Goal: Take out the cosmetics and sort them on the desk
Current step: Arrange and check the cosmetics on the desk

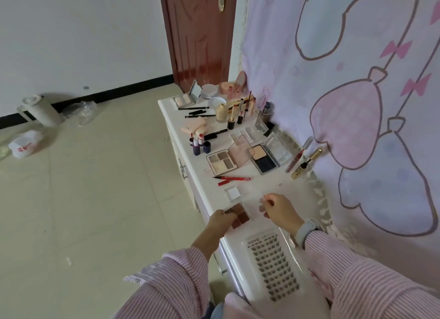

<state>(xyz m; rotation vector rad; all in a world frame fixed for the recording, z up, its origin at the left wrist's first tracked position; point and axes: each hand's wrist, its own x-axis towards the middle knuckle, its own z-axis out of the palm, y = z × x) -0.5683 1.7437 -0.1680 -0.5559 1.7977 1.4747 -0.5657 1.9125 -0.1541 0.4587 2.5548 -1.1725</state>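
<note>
My left hand (220, 221) grips a small palette of brown eyeshadow squares (238, 216) at the near edge of the white desk (262, 183). My right hand (279, 210) pinches the palette's clear plastic lid (262, 203) just to the right of it. A small white square pan (233, 193) lies just beyond the palette. Farther along the desk lie a red eyeliner pen (232, 178), an open four-colour palette (222, 162), an open powder compact (266, 158), lipsticks, bottles and pencils.
A white tray of false lash clusters (271, 268) lies on the desk near my right forearm. A pink printed curtain (369, 92) hangs along the desk's right side. A brown door (200, 33) stands behind the desk. Plastic bags (23, 146) and a white cylinder (40, 111) lie on the tiled floor.
</note>
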